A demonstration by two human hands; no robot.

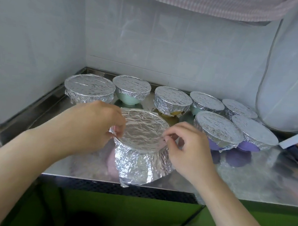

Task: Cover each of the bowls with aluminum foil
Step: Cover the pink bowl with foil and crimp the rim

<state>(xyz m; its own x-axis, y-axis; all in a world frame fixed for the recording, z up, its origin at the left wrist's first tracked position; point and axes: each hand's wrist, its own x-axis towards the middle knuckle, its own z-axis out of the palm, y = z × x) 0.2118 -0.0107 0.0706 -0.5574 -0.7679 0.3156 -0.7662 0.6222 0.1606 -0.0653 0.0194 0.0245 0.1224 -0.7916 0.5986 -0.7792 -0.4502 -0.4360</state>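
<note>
On steel counter (228, 181): front bowl (143, 130) foil-covered, contents hidden; left hand (97, 126), right hand (186, 148) pinching foil rim.

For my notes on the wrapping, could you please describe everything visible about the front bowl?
The front bowl stands upright near the steel counter's front edge, wrapped in crinkled foil: flat over the top, hanging loosely down the near side. The left hand and right hand pinch the foil at opposite rim sides. The bowl's own colour is hidden.
</note>
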